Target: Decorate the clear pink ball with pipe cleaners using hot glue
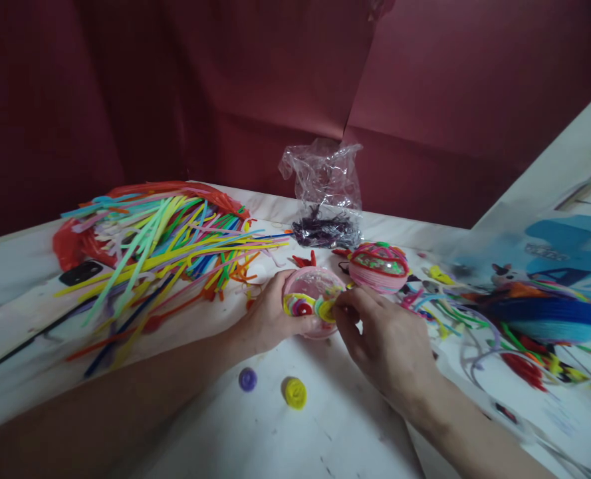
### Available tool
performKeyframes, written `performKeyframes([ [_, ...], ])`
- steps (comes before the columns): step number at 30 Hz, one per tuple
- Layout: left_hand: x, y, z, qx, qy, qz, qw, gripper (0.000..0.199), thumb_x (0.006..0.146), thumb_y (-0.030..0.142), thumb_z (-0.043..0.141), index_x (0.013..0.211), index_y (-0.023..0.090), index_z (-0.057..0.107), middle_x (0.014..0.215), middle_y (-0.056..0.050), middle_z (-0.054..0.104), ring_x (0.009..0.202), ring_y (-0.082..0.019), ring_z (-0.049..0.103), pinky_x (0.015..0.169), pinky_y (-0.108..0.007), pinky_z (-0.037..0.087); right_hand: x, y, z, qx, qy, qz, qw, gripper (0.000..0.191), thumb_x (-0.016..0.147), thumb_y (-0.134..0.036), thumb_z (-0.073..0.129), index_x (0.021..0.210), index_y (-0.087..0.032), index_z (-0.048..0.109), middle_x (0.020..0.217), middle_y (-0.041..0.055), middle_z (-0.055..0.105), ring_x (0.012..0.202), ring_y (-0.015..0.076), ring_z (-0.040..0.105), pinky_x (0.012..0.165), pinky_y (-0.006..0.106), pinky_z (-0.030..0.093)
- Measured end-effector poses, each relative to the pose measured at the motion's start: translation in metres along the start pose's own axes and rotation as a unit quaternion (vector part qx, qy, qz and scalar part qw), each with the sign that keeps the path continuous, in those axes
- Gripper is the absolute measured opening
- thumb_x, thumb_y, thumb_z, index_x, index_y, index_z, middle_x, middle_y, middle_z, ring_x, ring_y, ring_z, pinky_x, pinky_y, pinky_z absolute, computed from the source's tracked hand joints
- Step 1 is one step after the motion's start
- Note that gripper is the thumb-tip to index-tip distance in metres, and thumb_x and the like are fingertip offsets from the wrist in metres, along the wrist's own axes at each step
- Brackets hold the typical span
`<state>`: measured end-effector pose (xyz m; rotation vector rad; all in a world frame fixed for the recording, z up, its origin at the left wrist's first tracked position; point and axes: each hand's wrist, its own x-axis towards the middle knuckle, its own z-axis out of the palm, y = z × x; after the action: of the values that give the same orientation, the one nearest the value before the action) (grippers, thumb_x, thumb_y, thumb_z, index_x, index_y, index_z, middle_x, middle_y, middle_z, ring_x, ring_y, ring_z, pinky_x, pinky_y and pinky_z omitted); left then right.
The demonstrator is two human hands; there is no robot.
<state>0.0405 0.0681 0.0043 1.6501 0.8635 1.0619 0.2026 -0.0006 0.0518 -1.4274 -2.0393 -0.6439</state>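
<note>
My left hand (pixel 270 313) is closed around the left side of a round pink ball (pixel 312 276) with a clear-looking top. Coiled bits in yellow, red and purple form a band across its near side. At the right edge of that band, the fingers of my right hand (pixel 385 332) are pinched on a yellow pipe cleaner (pixel 328 311); its far end is hidden by the fingers. Below the ball, a purple coil (pixel 248 379) and a yellow coil (pixel 295 392) lie flat on the white tabletop (pixel 225 439).
To the left lies a heap of coloured pipe cleaners (pixel 170 233) on a red bag. A clear plastic bag (pixel 328 193) with dark strands stands at the back. Another decorated pink ball (pixel 379 266) sits to the right. Further right are a blue ball (pixel 544 313) and scattered pipe-cleaner pieces.
</note>
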Motion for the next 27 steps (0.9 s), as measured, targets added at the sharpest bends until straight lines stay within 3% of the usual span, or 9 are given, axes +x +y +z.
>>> performKeyframes([
  [8,-0.0003,-0.0003,0.0012,0.022,0.009,-0.001,1.000,0.076,0.059,0.031,0.082,0.124,0.019,0.044,0.127,-0.013,0.055,0.118,-0.032,0.051,0.099,-0.048,0.041,0.0001,-0.0021,-0.0025,-0.010,0.012,0.007,1.000,0.017,0.084,-0.018,0.042,0.076,-0.018,0.057,0.064,-0.0001,0.063,0.049,0.0143,0.059,0.040,0.023,0.029],
  [14,-0.0004,0.0020,0.0021,0.034,0.018,-0.004,0.999,0.079,0.056,0.033,0.083,0.123,0.018,0.045,0.127,-0.012,0.055,0.117,-0.031,0.052,0.098,-0.046,0.042,-0.0009,-0.0007,-0.0070,0.029,0.025,-0.046,0.998,0.025,0.091,-0.020,0.043,0.078,-0.017,0.064,0.070,0.0020,0.063,0.056,0.0135,0.061,0.045,0.023,0.036],
  [18,-0.0006,0.0022,0.0009,0.041,0.017,-0.004,0.999,0.075,0.058,0.029,0.082,0.123,0.018,0.045,0.126,-0.012,0.056,0.116,-0.032,0.053,0.096,-0.046,0.043,-0.0026,0.0009,-0.0024,0.029,0.007,-0.064,0.998,0.027,0.092,-0.019,0.043,0.083,-0.020,0.068,0.076,0.0023,0.066,0.062,0.0140,0.063,0.048,0.023,0.038],
  [27,-0.0010,0.0059,-0.0004,0.048,0.005,0.002,0.999,0.075,0.053,0.033,0.084,0.118,0.019,0.047,0.120,-0.011,0.059,0.109,-0.031,0.056,0.092,-0.044,0.044,0.0006,0.0016,-0.0043,0.030,-0.056,-0.036,0.997,0.011,0.082,-0.017,0.050,0.078,-0.020,0.061,0.071,-0.0009,0.066,0.053,0.0144,0.060,0.042,0.023,0.033],
])
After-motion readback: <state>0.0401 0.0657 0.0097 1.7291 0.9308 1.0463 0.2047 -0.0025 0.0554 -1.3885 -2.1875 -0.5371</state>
